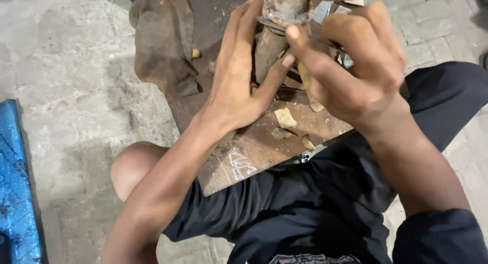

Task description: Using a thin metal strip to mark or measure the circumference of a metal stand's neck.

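Two hands grip the rusty metal part [277, 37] on the scarred wooden board [254, 152]: my left hand [236, 86] clasps its stiff, heavy-looking shank, my right hand [351, 65] pinches beside it

Dim, flat light; slight motion blur

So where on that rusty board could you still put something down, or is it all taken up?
The barest patch of the rusty board is its near corner, between the left hand and the small tan scraps. The far end is crowded: both hands, right hand included, close around a worn metal piece, and a brown rag covers the left edge. The concrete floor left of the board lies open.
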